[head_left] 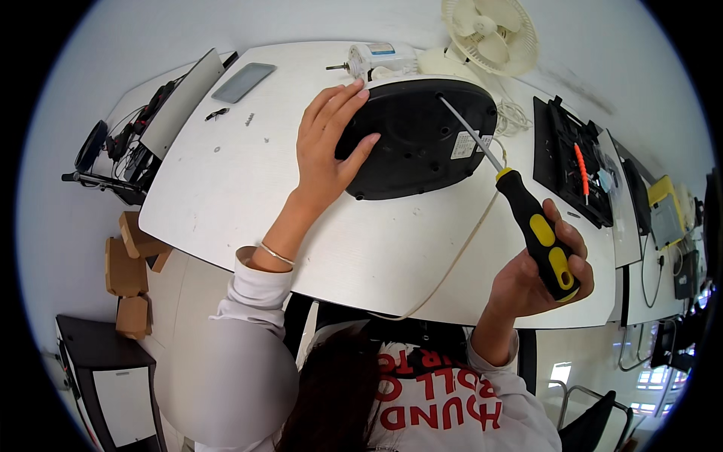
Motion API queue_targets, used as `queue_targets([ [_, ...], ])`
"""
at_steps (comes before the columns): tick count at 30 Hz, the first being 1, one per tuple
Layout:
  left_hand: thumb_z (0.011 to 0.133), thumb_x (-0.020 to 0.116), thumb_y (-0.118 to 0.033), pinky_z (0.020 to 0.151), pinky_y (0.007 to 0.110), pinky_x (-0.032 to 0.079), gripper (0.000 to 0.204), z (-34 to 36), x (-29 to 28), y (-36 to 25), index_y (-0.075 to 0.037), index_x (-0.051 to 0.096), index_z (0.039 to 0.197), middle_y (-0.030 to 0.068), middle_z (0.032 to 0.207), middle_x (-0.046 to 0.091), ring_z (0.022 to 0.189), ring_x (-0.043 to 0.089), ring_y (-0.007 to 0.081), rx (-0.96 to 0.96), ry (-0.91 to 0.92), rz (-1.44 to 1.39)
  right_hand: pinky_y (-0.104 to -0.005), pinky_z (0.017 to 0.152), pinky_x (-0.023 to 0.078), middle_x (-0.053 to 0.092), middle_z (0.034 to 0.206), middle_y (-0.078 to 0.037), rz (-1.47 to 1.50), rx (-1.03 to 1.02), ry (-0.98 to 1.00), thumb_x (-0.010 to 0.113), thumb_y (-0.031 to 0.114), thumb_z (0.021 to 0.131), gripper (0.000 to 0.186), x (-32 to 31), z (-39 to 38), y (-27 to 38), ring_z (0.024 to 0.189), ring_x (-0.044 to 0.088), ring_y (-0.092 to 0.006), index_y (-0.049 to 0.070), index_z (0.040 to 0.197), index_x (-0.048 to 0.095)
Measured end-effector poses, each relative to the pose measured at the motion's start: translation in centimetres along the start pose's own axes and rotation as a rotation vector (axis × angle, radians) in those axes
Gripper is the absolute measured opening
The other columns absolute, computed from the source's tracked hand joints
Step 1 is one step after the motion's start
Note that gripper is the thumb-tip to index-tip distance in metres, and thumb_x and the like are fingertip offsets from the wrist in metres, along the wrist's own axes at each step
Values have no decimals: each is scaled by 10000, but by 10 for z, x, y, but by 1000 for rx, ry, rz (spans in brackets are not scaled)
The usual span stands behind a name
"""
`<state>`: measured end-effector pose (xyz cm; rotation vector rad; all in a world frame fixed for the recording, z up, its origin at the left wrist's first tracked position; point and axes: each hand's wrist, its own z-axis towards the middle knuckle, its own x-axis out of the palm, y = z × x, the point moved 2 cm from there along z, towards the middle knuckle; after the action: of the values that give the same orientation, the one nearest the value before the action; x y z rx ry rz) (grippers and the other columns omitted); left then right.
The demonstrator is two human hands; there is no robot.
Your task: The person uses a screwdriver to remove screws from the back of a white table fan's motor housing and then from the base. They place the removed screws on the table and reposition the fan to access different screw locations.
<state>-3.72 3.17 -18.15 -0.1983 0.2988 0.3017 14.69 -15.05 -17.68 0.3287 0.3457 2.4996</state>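
A black oval fan base [410, 143] lies underside up on the white table, showing holes and white labels. My left hand [327, 135] rests on its left edge with the fingers spread and the thumb lying over the underside. In my right hand [531, 275] is a screwdriver [531, 218] with a black and yellow handle. Its long shaft slants up and left, and the tip meets the base near a hole at the far edge. A white motor housing [380, 59] with a metal shaft lies just behind the base. A pale cord [459, 260] runs from the base toward the table's front edge.
Behind the base stands a cream fan head [489, 34] with its blades showing. An open black tool case [572, 162] holding an orange-handled tool lies at the right. On the left are a grey tray [243, 81], small screws [249, 119] and a low divider panel [181, 105].
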Motion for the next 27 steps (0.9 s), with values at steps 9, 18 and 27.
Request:
queue_targets([
  [9,778,681,-104,990,349,370,643,-10,12,8,-32,359,1330,181,1337,423,1157,483,271,-181,-18,-300,-464,820,540,533,1101,-196,-32,-130,184,696,97,774,427,14,6,7,991,586,-431,139,1081,402],
  [18,855,626,-263,997,320,340,602,-4,16,2,-37,360,1345,130,1305,436,1167,455,219,-472,-7,-399,-457,845,519,587,1080,-198,43,-117,187,696,36,710,316,28,17,11,1021,580,-415,63,982,538],
  [27,847,626,-351,1022,337,318,639,1,11,11,-51,365,1347,121,1306,438,1185,438,220,-519,-91,-463,-503,884,489,521,1103,-234,20,-63,278,669,-46,745,415,27,35,16,1062,542,-429,67,1041,402],
])
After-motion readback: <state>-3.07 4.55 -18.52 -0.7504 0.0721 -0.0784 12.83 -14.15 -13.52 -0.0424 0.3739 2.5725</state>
